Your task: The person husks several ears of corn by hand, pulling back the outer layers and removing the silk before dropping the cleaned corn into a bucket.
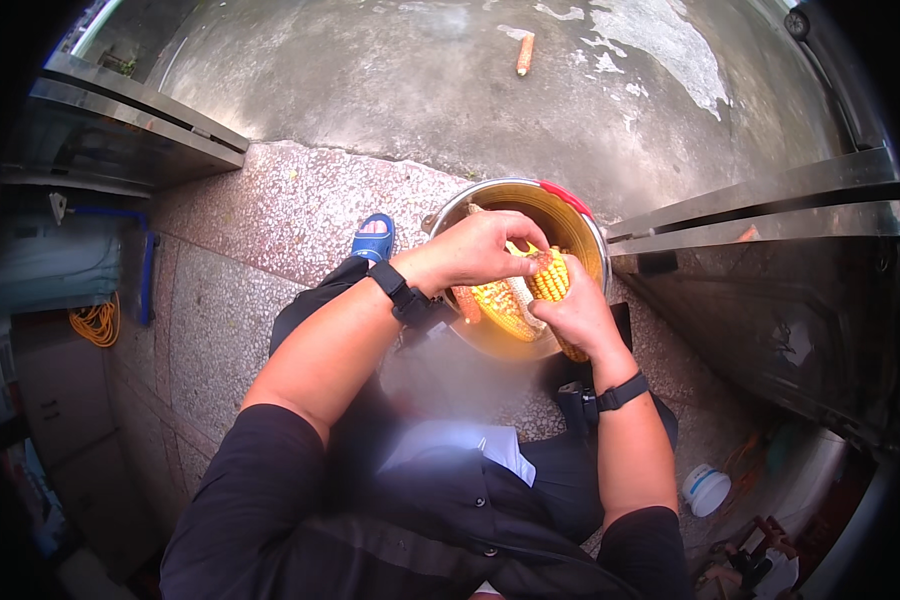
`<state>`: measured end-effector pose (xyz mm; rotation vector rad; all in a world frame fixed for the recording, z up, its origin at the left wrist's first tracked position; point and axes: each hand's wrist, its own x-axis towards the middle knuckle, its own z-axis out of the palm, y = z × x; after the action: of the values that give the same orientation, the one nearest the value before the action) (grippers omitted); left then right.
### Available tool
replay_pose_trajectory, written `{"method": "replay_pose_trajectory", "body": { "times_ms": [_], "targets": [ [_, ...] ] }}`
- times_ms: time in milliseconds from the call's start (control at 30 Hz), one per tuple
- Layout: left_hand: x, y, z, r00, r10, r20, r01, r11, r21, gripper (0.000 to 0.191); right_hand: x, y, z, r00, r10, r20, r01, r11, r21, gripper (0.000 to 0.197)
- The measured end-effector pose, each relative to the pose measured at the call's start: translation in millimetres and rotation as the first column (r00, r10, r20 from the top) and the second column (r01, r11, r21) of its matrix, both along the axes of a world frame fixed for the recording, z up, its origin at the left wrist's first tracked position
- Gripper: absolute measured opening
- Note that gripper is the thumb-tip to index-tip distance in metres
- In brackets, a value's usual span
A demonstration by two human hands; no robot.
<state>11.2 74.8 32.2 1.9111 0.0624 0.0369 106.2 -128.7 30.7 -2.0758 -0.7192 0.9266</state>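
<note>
A yellow ear of corn [549, 279] is gripped in my right hand [581, 307], tilted over a metal bucket [521, 184] with a red patch on its rim. My left hand [487, 244] reaches across the bucket from the left, and its thumb and fingertips touch the upper end of that ear. Inside the bucket lie another yellow ear [504, 311], partly stripped of kernels, a pale bare cob [523, 300] and a reddish cob [466, 303]. My left hand and forearm hide part of the bucket.
A reddish cob [525, 54] lies on the concrete ahead. Metal door frames stand left [202, 139] and right [757, 199]. My foot in a blue sandal [373, 238] is left of the bucket. A coiled orange cable [97, 322] is at the left, a white tub [706, 491] behind right.
</note>
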Motion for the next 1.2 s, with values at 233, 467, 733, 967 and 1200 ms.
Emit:
{"method": "replay_pose_trajectory", "body": {
  "times_ms": [233,467,733,967,1200],
  "targets": [
    [0.3,2.3,7.5,0.997,-0.045,-0.065,0.048,0.998,0.048,0.028,1.8,0.1,-2.7,0.990,-0.013,-0.142,0.023,0.998,0.066,0.061],
    [0.1,3.9,3.2,0.995,-0.065,-0.081,0.058,0.995,-0.078,0.024,1.4,0.9,1.2,0.988,0.013,-0.156,-0.003,0.998,0.060,0.064],
    [0.1,1.6,3.7,0.995,-0.063,-0.081,0.057,0.995,-0.078,0.025,0.9,-1.0,-9.9,0.972,-0.023,-0.233,0.047,0.994,0.101,0.065],
    [2.0,0.1,-1.3,0.999,-0.046,-0.029,0.045,0.998,-0.036,0.019,0.8,-1.8,-20.7,0.971,-0.053,-0.234,0.081,0.990,0.113,0.064],
    [4.6,-7.2,5.0,0.996,-0.036,-0.084,0.032,0.998,-0.047,0.017,1.5,-5.4,-28.9,0.943,-0.085,-0.323,0.138,0.979,0.148,0.063]
  ]
}}
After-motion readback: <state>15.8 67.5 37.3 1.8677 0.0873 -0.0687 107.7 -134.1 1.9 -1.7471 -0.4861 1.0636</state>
